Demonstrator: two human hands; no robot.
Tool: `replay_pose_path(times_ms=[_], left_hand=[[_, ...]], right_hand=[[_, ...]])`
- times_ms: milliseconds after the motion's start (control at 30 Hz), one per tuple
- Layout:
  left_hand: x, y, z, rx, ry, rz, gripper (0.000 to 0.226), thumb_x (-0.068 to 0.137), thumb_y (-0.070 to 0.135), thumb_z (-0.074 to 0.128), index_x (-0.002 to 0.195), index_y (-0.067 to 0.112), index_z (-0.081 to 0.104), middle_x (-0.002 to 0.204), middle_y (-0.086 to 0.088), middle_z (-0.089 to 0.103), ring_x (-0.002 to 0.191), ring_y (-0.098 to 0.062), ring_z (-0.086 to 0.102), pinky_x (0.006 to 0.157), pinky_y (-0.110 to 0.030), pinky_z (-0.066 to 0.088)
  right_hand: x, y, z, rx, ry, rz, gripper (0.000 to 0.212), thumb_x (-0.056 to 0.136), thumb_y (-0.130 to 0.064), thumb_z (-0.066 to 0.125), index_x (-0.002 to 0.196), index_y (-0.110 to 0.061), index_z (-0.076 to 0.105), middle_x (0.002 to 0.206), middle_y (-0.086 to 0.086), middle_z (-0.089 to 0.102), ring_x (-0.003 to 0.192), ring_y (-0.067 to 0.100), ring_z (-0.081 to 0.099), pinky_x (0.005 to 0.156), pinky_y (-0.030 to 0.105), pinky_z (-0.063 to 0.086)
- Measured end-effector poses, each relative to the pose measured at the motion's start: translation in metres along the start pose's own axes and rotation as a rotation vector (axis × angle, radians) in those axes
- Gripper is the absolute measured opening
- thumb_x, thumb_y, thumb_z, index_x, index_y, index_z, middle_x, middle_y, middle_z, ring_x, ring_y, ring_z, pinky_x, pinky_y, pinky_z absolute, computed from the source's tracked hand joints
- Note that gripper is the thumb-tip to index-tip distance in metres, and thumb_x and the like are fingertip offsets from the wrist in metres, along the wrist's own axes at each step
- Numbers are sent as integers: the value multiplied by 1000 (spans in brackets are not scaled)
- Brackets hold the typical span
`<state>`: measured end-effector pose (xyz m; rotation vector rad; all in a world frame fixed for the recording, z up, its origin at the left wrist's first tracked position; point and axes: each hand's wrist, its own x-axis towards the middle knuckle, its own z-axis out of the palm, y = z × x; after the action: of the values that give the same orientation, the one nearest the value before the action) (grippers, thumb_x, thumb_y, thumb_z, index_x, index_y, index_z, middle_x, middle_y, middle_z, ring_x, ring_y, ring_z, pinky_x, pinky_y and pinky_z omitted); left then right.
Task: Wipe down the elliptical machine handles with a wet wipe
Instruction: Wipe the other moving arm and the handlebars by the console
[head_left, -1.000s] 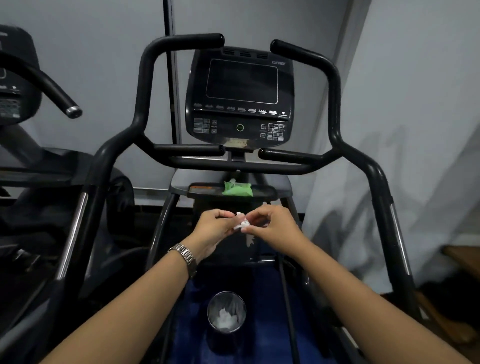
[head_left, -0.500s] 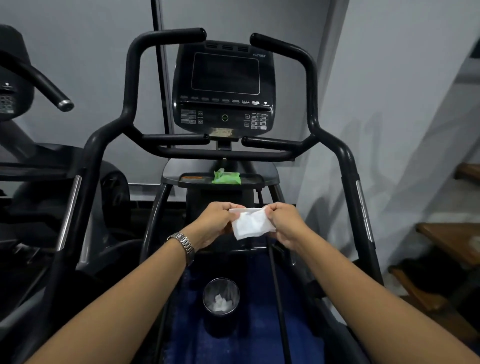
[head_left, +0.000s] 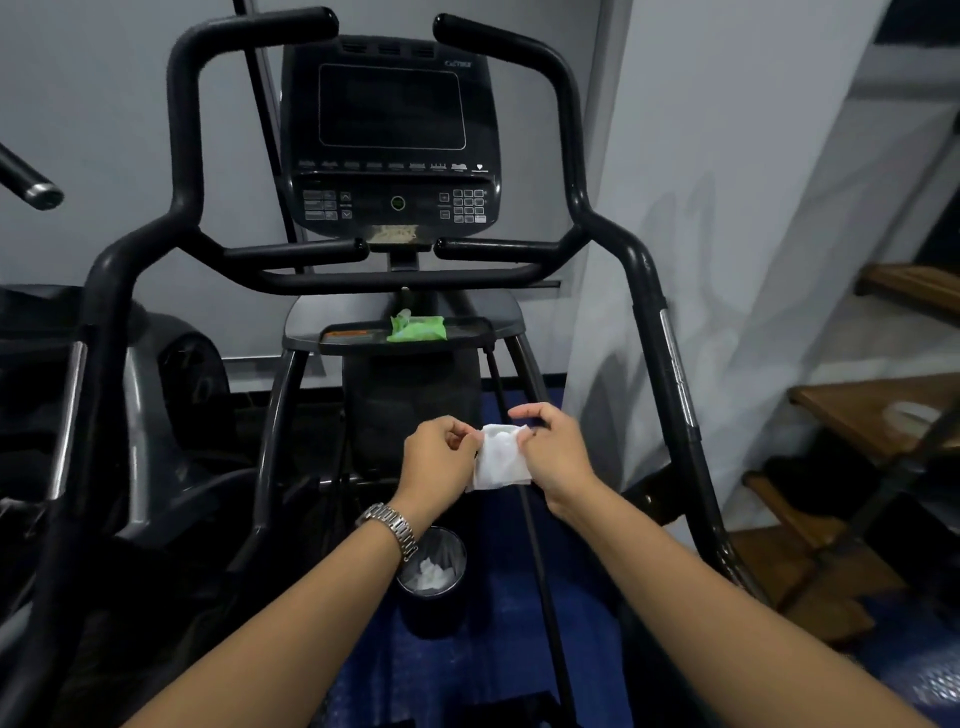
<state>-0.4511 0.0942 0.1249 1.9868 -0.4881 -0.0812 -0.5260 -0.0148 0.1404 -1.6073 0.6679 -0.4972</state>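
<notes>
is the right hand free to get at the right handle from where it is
Probably yes: nothing stands between the right hand and the right handle above it. Both hands pinch the wipe, though, so the left hand would need to let go first.

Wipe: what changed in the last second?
The wet wipe went from a crumpled wad to a partly unfolded sheet hanging between left hand and right hand, which still pinch its top edge. Unchanged: green wipe pack, bin, handles.

I can read no text here. The console (head_left: 389, 135) before me bears a brand mark (head_left: 458, 63) at its top right corner, too blurred to read. Its keypad (head_left: 468, 205) markings are too small.
</notes>
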Motion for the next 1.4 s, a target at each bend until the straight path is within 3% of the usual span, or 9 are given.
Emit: replay_pose_path(times_ms=[133, 267, 500, 767, 867, 1033, 1133, 1233, 1400], left_hand=[[-10, -4, 14, -29, 58, -1, 10, 82, 18, 69, 82, 11, 62, 71, 0, 63, 63, -7, 58, 52, -8, 43], [-15, -2, 23, -67, -29, -7, 7, 82, 21, 70, 80, 16, 65, 76, 0, 69, 70, -16, 66, 66, -27, 56], [-24, 3, 30, -61, -82, 94, 15, 83, 12, 69, 98, 13, 71, 88, 5, 70, 80, -8, 66, 69, -12, 50], [-43, -2, 39, 10, -54, 186, 19, 86, 7, 64, 103, 13, 69, 90, 4, 67, 83, -6, 62, 71, -13, 49], [-52, -2, 44, -16, -55, 144, 21, 84, 15, 69, 104, 15, 64, 89, 4, 64, 81, -6, 62, 72, -16, 52], [-73, 0, 62, -47, -98, 91, 19, 80, 26, 74, 92, 13, 65, 84, 5, 67, 79, -5, 64, 72, -20, 55], [-81, 0, 72, -30, -146, 87, 16, 82, 27, 70, 90, 13, 71, 82, 7, 71, 78, -5, 66, 72, -24, 55], [-86, 3, 82, -28, -213, 63, 13, 83, 24, 68, 88, 13, 74, 78, 5, 72, 77, -9, 68, 68, -27, 56], [-93, 13, 99, -179, -345, -101, 10, 82, 17, 73, 89, 10, 72, 80, -4, 74, 75, -16, 70, 54, -19, 49]], right_hand=[[-7, 6, -7, 10, 11, 30, 36, 86, 11, 39, 99, -14, 61, 86, 5, 56, 74, 16, 55, 71, 34, 53], [-10, 6, -12, 92, -31, 119, 35, 79, 12, 43, 97, -12, 61, 94, 12, 61, 84, 27, 63, 73, 41, 55], [-15, 7, -23, 155, -88, 188, 13, 76, -2, 71, 88, 0, 66, 85, 15, 69, 76, 24, 67, 69, 34, 55], [-22, 27, -31, -107, -28, 112, 16, 86, -5, 60, 77, -5, 72, 83, 9, 71, 85, 23, 67, 76, 41, 58], [-26, 33, -36, -121, 2, 134, 18, 90, -10, 58, 79, 0, 68, 84, 8, 69, 83, 18, 65, 69, 31, 55], [-27, 42, -48, 26, 60, 312, 23, 91, -15, 57, 97, 5, 64, 94, 19, 69, 90, 29, 67, 84, 43, 56], [-34, 43, -61, 146, 59, 413, 17, 91, -11, 57, 102, 1, 62, 94, 16, 68, 83, 26, 68, 68, 36, 58], [-42, 44, -78, 127, 35, 392, 11, 87, -1, 53, 93, -2, 62, 86, 13, 66, 73, 23, 64, 59, 31, 55], [-50, 50, -109, 31, 16, 302, 16, 83, 4, 54, 72, -7, 60, 88, 15, 64, 81, 28, 64, 65, 39, 57]])
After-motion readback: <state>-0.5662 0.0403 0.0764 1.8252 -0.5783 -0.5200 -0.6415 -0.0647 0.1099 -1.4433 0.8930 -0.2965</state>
